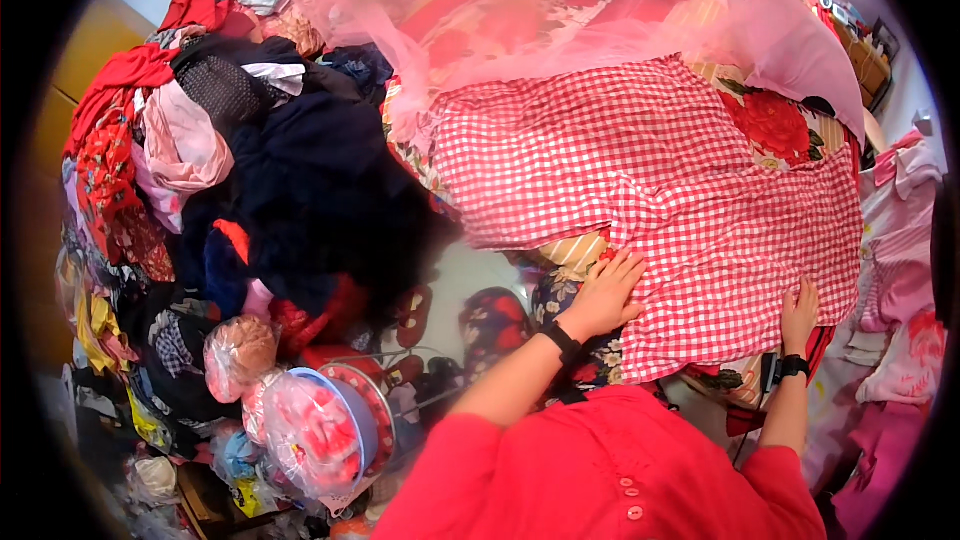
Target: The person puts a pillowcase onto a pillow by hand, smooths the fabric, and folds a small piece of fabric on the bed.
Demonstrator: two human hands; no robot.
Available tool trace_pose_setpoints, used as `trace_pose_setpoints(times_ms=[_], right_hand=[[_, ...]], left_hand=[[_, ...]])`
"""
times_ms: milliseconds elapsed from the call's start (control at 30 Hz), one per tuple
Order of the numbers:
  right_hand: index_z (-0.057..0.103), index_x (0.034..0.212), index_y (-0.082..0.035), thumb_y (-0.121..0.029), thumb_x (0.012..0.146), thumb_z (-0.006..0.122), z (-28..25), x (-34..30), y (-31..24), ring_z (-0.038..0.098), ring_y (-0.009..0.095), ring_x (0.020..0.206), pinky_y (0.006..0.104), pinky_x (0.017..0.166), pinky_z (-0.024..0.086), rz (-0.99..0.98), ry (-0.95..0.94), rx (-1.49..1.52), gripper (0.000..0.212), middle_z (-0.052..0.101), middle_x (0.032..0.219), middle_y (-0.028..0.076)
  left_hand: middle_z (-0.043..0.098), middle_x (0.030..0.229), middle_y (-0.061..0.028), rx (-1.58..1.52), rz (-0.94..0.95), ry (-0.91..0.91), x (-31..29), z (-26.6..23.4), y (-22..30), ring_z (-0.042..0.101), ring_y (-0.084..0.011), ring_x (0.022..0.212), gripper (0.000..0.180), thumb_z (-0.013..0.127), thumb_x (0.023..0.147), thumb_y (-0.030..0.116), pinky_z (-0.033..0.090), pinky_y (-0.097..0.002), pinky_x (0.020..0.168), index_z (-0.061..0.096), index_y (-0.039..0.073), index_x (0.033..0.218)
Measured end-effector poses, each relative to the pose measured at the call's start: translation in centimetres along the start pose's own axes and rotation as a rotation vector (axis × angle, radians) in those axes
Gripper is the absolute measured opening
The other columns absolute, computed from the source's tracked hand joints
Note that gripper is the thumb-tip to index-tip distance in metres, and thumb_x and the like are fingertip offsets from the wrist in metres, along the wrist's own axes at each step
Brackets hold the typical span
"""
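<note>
A red-and-white checked garment (660, 170) lies spread flat over a floral bedspread (780, 125). My left hand (605, 292) rests palm down on the garment's near left edge, fingers apart. At the cloth's near right corner my right hand (799, 313) presses flat on the hem. Both wrists carry a dark band. Neither hand grips anything. My red sleeves and the front of my red top fill the lower middle of the view.
A tall heap of mixed clothes (250, 160) rises on the left, dark blue, red and pink. Round plastic-wrapped bundles (320, 430) lie at its foot. Pink netting (560, 10) hangs over the far side. Pink garments (900, 320) hang at the right.
</note>
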State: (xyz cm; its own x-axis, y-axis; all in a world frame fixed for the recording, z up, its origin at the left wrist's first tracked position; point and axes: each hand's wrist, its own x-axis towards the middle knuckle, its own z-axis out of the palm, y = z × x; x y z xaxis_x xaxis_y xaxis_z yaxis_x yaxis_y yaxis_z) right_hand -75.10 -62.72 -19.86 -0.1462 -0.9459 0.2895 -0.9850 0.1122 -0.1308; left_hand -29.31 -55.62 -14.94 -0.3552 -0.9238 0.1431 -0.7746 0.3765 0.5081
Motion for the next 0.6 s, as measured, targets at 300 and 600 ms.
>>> trace_pose_setpoints(times_ms=[300,600], right_hand=[[0.048,0.130,-0.001,-0.017,0.083,0.060,-2.5,-10.4,-19.7,0.040,0.038,0.129,0.0512,0.106,0.030,-0.418,0.022,0.221,0.051,0.047,0.137,0.019],[0.043,0.132,0.002,-0.017,0.085,0.062,-3.3,-10.0,-25.8,0.042,0.037,0.128,0.0466,0.105,0.031,-0.560,-0.119,0.303,0.054,0.043,0.139,0.021]], left_hand=[[0.037,0.149,-0.0122,-0.074,-0.076,0.008,-9.4,-2.4,-4.1,0.030,-0.0313,0.140,0.059,0.065,0.081,0.025,0.026,-0.0456,0.111,0.048,0.008,0.135],[0.060,0.123,-0.0166,-0.973,-0.614,-0.019,-16.9,-3.1,-7.7,0.059,-0.0215,0.110,0.049,0.064,0.088,0.017,0.048,-0.0317,0.090,0.050,-0.001,0.131]])
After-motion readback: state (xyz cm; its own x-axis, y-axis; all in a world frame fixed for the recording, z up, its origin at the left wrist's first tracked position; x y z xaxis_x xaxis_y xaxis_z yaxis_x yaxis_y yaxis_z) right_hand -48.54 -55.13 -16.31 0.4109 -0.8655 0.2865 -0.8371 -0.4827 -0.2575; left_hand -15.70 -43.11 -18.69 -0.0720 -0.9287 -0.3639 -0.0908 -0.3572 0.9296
